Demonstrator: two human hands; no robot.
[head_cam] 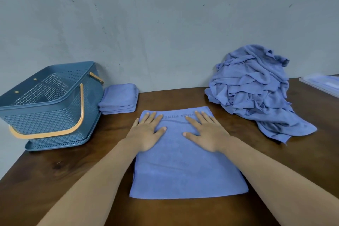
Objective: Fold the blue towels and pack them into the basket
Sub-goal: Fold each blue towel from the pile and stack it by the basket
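A blue towel [185, 167] lies flat in front of me on the brown table, folded into a rough rectangle with dark lettering along its far edge. My left hand [146, 132] and my right hand [207, 132] press flat on its far half, fingers straight and spread. At the far left stands a blue perforated basket [45, 108] with an orange handle; its inside looks bare. A small stack of folded blue towels [119, 99] rests beside the basket against the wall. A crumpled heap of blue towels [256, 93] is piled at the far right.
The grey wall runs right behind the table's far edge. A clear plastic lid or tray [322, 84] lies at the far right edge. The table's left edge cuts diagonally below the basket. Bare wood [174, 97] shows between the folded stack and the heap.
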